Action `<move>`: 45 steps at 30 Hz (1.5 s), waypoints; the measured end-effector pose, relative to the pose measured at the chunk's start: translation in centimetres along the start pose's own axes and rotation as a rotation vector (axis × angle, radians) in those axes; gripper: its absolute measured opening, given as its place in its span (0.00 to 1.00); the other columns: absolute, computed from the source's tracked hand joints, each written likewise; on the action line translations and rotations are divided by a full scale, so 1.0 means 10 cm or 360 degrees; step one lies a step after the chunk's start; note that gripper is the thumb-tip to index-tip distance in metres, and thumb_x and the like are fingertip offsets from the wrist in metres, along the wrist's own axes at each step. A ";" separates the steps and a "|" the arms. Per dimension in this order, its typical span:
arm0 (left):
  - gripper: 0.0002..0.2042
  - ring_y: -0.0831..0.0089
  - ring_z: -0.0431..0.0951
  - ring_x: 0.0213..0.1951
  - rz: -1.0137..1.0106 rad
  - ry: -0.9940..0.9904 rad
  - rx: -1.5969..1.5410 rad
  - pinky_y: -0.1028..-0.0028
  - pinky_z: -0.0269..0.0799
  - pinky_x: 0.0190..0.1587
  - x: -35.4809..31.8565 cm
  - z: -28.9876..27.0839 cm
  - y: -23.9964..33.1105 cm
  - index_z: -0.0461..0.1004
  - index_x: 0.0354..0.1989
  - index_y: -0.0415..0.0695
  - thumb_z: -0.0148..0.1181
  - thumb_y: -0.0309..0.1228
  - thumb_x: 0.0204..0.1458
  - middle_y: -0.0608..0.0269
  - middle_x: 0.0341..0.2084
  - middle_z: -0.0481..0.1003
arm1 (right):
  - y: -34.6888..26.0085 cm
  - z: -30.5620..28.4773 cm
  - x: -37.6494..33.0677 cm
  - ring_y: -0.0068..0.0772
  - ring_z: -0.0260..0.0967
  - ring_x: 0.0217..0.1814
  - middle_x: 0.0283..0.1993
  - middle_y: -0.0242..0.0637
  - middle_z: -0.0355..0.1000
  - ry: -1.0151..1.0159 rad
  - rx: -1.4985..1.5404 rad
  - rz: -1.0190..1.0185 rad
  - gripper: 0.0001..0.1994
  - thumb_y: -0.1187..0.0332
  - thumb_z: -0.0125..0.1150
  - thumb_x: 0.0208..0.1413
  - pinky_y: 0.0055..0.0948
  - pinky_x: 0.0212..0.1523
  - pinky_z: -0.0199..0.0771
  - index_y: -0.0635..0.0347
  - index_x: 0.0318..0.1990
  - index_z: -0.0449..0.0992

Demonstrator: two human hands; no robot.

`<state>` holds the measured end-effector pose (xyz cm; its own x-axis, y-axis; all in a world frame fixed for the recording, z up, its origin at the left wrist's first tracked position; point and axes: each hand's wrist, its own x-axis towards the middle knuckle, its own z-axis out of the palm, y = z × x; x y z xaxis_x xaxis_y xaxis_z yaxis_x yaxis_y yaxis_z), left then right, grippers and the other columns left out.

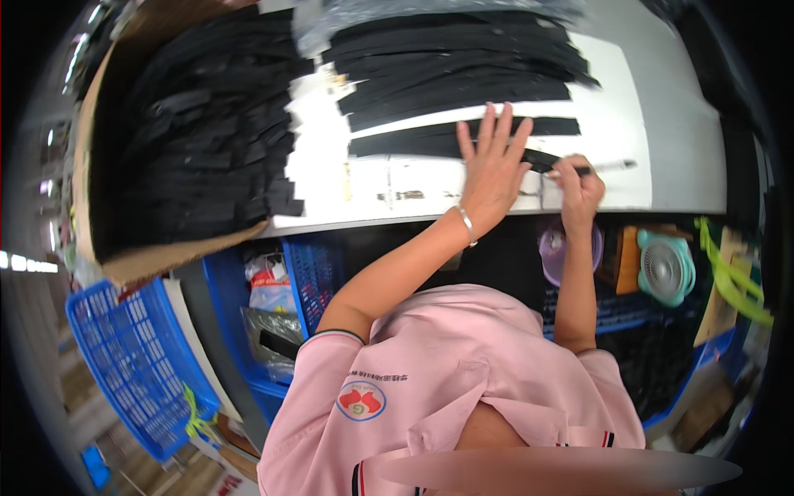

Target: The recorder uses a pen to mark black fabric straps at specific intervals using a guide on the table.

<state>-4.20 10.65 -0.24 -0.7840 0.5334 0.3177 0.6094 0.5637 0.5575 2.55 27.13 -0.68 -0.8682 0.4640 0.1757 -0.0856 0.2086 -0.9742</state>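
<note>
Head view, first speaker: What are the hands doing at the white table (662, 157)?

Second speaker: The left hand (494, 169) lies flat with fingers spread, pressing a long black strip (430, 142) onto the table top. The right hand (579, 188) sits just right of it, fingers pinched shut around a pen (608, 167) whose tip points away along the table.

First: And the containers?

Second: Left of the table's bare patch stands a big cardboard box (124, 248), packed full with black strips in ragged layers. On the table beyond the pressed strip lies a fanned pile of black strips (455, 58).

First: Below the table?

Second: Under its near edge, a blue crate (310, 273) holds crumpled plastic bags (269, 285). Further left of that, a second blue basket (124, 364); its contents I cannot tell. Under the table's right part sit a purple bowl (550, 248) and a small teal fan (666, 269).
</note>
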 end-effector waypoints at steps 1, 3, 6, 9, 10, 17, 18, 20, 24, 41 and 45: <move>0.37 0.43 0.42 0.77 -0.0015 0.0001 -0.0067 0.34 0.29 0.72 0.08 0.02 -0.07 0.57 0.74 0.45 0.67 0.32 0.55 0.43 0.76 0.47 | 0.06 -0.03 0.00 0.16 0.68 0.30 0.31 0.31 0.75 -0.0006 -0.0038 -0.0048 0.08 0.74 0.58 0.66 0.19 0.32 0.68 0.66 0.34 0.77; 0.39 0.41 0.38 0.78 -0.0014 0.0001 -0.0199 0.34 0.28 0.72 0.29 0.05 -0.23 0.53 0.75 0.40 0.66 0.33 0.56 0.36 0.76 0.43 | 0.11 -0.01 -0.01 0.16 0.67 0.29 0.32 0.31 0.76 0.0048 -0.0014 -0.0044 0.08 0.73 0.57 0.67 0.19 0.31 0.67 0.66 0.35 0.77; 0.38 0.40 0.40 0.77 -0.0095 0.0053 -0.0063 0.36 0.28 0.73 0.62 0.10 -0.41 0.55 0.73 0.37 0.67 0.35 0.57 0.33 0.74 0.45 | 0.11 -0.01 -0.02 0.16 0.66 0.31 0.34 0.31 0.76 0.0059 0.0037 0.0043 0.07 0.73 0.58 0.67 0.18 0.32 0.67 0.66 0.36 0.78; 0.37 0.41 0.42 0.77 -0.0098 0.0128 -0.0113 0.39 0.30 0.74 0.71 0.09 -0.47 0.58 0.71 0.38 0.68 0.36 0.56 0.34 0.74 0.48 | 0.10 0.01 -0.01 0.13 0.63 0.27 0.33 0.31 0.76 0.0092 0.0033 0.0024 0.07 0.71 0.58 0.68 0.15 0.28 0.61 0.65 0.39 0.79; 0.37 0.41 0.42 0.77 -0.0110 0.0148 -0.0098 0.39 0.30 0.74 0.65 0.05 -0.52 0.58 0.71 0.38 0.68 0.36 0.56 0.34 0.74 0.48 | 0.13 0.00 0.01 0.12 0.62 0.26 0.33 0.31 0.76 0.0098 -0.0001 0.0042 0.07 0.70 0.59 0.68 0.15 0.26 0.59 0.65 0.39 0.79; 0.24 0.49 0.51 0.76 -0.0320 0.0860 -0.0023 0.47 0.37 0.76 -0.06 -0.85 -1.04 0.73 0.62 0.43 0.67 0.30 0.55 0.51 0.69 0.63 | 0.01 0.09 0.05 0.11 0.57 0.21 0.26 0.27 0.70 0.0126 -0.0032 -0.0037 0.09 0.68 0.57 0.70 0.15 0.23 0.55 0.65 0.45 0.80; 0.23 0.50 0.52 0.76 -0.0398 0.0967 0.0098 0.46 0.37 0.76 -0.14 -1.09 -1.15 0.74 0.61 0.45 0.67 0.30 0.55 0.52 0.69 0.63 | 0.00 0.10 0.05 0.11 0.57 0.22 0.26 0.27 0.71 0.0131 -0.0058 -0.0041 0.10 0.69 0.57 0.70 0.15 0.24 0.56 0.66 0.45 0.80; 0.22 0.50 0.54 0.75 -0.0496 0.1302 0.0559 0.46 0.36 0.76 -0.30 -1.58 -1.53 0.75 0.60 0.48 0.67 0.31 0.56 0.53 0.67 0.67 | 0.06 0.07 0.07 0.11 0.57 0.22 0.26 0.27 0.70 0.0107 -0.0034 -0.0067 0.10 0.69 0.56 0.70 0.15 0.24 0.56 0.66 0.48 0.80; 0.21 0.43 0.50 0.76 -0.0881 0.1802 0.0963 0.34 0.31 0.73 -0.58 -2.57 -1.99 0.76 0.58 0.47 0.65 0.38 0.57 0.51 0.69 0.64 | 0.04 0.10 0.09 0.10 0.56 0.22 0.26 0.27 0.70 0.0052 -0.0109 -0.0073 0.10 0.69 0.56 0.71 0.15 0.24 0.55 0.65 0.49 0.79; 0.46 0.49 0.67 0.62 -0.1752 0.2059 0.1241 0.51 0.58 0.63 -0.72 -3.20 -2.58 0.66 0.68 0.39 0.77 0.48 0.40 0.50 0.64 0.68 | 0.04 0.10 0.08 0.11 0.56 0.21 0.26 0.28 0.70 0.0040 -0.0089 0.0036 0.10 0.68 0.56 0.71 0.15 0.23 0.53 0.66 0.47 0.80; 0.42 0.48 0.68 0.61 -0.1837 0.1908 0.1232 0.49 0.64 0.61 -0.67 -3.25 -2.55 0.65 0.67 0.39 0.74 0.43 0.42 0.47 0.61 0.69 | 0.04 0.08 0.08 0.11 0.55 0.22 0.26 0.28 0.70 0.0029 -0.0130 0.0004 0.12 0.67 0.55 0.71 0.14 0.22 0.52 0.66 0.48 0.81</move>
<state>-18.34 -27.81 8.31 -0.2436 -0.7746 0.5837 -0.5926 0.5953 0.5426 1.47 26.85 -1.04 -0.8594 0.4799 0.1768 -0.0429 0.2767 -0.9600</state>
